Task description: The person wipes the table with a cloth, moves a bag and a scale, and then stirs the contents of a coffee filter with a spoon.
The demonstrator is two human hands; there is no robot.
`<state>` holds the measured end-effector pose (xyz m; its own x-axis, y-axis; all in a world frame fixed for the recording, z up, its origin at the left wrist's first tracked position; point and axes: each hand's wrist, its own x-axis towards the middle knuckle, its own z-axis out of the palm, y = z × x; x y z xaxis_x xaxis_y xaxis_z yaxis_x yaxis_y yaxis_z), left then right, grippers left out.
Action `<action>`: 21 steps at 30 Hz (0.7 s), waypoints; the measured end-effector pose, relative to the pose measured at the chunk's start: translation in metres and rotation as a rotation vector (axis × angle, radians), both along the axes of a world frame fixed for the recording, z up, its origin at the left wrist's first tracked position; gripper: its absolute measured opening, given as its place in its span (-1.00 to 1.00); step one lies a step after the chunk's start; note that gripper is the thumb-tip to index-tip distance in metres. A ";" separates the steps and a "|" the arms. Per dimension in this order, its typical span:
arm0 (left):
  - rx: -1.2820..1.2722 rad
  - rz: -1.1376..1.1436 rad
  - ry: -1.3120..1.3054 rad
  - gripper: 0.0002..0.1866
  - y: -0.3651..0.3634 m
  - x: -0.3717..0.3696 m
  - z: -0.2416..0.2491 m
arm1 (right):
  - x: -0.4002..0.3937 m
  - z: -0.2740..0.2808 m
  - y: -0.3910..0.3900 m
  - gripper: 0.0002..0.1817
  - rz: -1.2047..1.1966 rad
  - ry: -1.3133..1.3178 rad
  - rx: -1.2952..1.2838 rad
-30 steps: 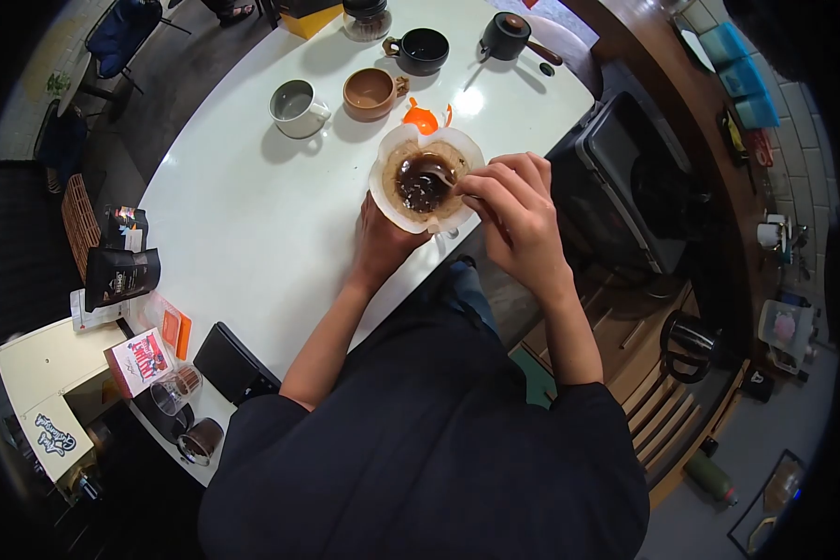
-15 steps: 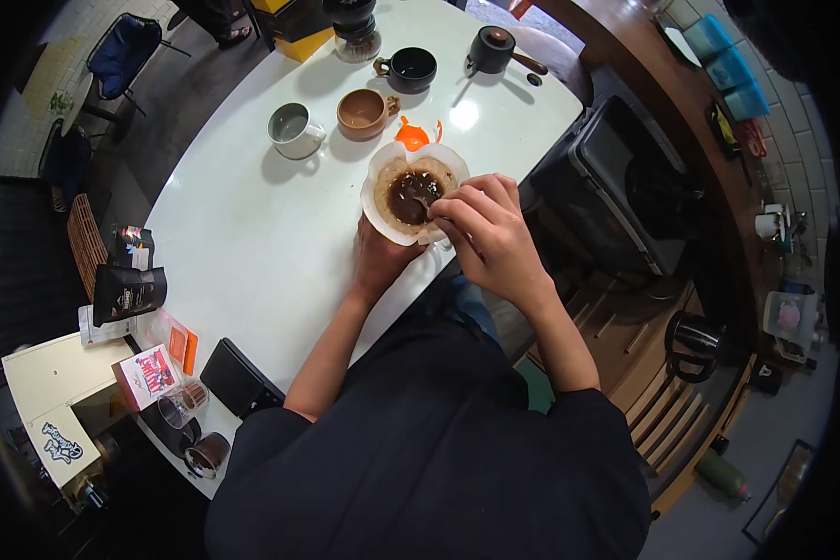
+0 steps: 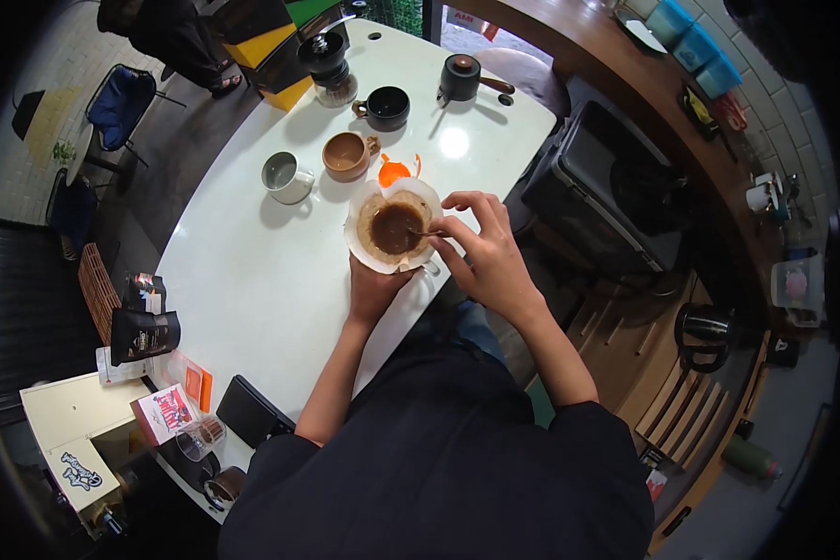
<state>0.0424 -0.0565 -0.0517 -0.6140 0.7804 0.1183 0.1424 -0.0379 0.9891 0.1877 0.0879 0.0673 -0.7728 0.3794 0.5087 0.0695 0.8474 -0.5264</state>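
Note:
A white paper coffee filter (image 3: 357, 245) sits open-topped in front of me, with wet brown coffee slurry (image 3: 395, 229) inside. My left hand (image 3: 375, 291) is closed around the coffee dripper beneath the filter, most of which is hidden. A pale handle (image 3: 430, 268) shows at its lower right. Between the fingertips of my right hand (image 3: 491, 257) is a thin spoon (image 3: 424, 233), its lower end dipping into the slurry. Just beyond the filter's far rim lies an orange plastic piece (image 3: 395, 174).
Farther up the white table (image 3: 243, 271) stand a grey cup (image 3: 287, 177), a brown cup (image 3: 346, 156), a black cup (image 3: 385, 109), a coffee grinder (image 3: 328, 70) and a black pot (image 3: 461, 77). Coffee bags (image 3: 145, 334) are at left. A black bin (image 3: 607, 182) stands at right.
The view has tilted up a little. The slurry surface looks browner and smoother, and more of the spoon shows. My right hand's fingers are spread slightly wider; my left hand keeps its hold.

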 end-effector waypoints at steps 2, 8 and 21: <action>-0.108 -0.032 0.204 -0.27 -0.005 -0.003 -0.012 | 0.002 -0.002 0.000 -0.82 0.007 -0.018 0.031; -0.050 -0.011 0.066 -0.40 -0.006 0.000 -0.002 | 0.005 0.000 -0.003 -0.81 0.009 -0.004 0.018; -0.026 0.006 -0.111 0.06 -0.009 -0.004 -0.024 | 0.008 0.010 -0.006 -0.77 0.017 0.047 0.054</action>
<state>0.0382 -0.0660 -0.0761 -0.6271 0.7784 0.0296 0.0323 -0.0120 0.9994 0.1953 0.0817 0.0772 -0.7540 0.3370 0.5638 0.0309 0.8756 -0.4821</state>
